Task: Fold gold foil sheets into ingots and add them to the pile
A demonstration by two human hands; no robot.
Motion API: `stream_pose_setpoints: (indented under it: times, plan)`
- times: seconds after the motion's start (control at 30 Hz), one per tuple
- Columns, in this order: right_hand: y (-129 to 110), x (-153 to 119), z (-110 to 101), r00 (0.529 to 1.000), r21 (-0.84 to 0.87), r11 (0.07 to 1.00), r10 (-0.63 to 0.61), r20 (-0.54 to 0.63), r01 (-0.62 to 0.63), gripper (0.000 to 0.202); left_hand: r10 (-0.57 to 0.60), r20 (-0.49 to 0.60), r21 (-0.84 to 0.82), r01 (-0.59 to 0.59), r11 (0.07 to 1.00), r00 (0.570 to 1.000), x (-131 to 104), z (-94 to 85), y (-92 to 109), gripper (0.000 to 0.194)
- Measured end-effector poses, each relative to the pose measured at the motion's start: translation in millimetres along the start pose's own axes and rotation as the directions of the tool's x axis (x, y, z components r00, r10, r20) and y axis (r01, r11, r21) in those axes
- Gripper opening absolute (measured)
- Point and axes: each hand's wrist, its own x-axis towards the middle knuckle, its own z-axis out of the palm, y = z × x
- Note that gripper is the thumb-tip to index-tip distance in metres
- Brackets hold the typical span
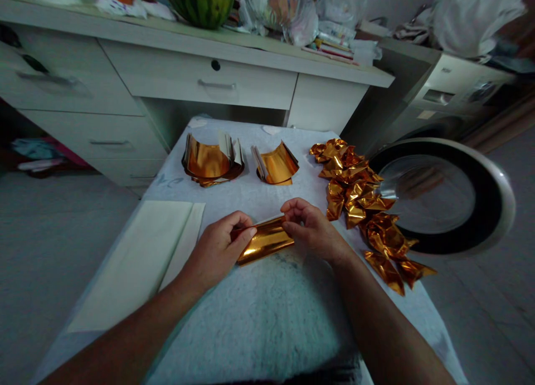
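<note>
Between my hands, low over the cloth-covered table, is a sheet of shiny gold foil paper [267, 241], curled or folded into a narrow strip. My left hand [223, 243] pinches its left end between thumb and fingers. At the right end, my right hand [307, 226] has thumb and fingertips closed on the foil's upper corner. Beyond them stand two curved stacks of gold foil sheets, a thicker stack [207, 161] on the left and a thinner stack [276, 165] on the right. Several folded, crumpled gold foil pieces [355, 187] lie in a heap along the table's right side.
White paper sheets [134, 254] lie at the table's left. A white desk with drawers [213, 84] stands behind, holding a watermelon [200, 0] and plastic bags [276, 9]. On the right, a washing machine's open round door [493, 198] reaches close to the table edge.
</note>
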Motion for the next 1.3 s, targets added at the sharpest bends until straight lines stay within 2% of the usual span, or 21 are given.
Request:
stream_pose_setpoints:
  times: [0.23,0.63,1.3]
  plan:
    - [-2.7,-1.9,2.8,1.000,-0.009,1.000,0.014,0.023,-0.014,0.027,-0.019,-0.016,-0.108,0.017,0.994,1.000,-0.3,0.0,-2.1,0.018]
    - [-1.9,0.0,6.2,1.000,-0.045,0.999,-0.009,-0.021,0.008,0.032,-0.045,0.025,-0.107,0.047,0.993,0.999,-1.7,0.9,-4.9,0.020]
    - [-6.7,-1.6,10.2,0.996,-0.090,0.996,-0.032,-0.078,0.025,0.022,-0.037,0.033,-0.085,0.039,0.996,0.999,-1.6,0.9,-6.1,0.020]
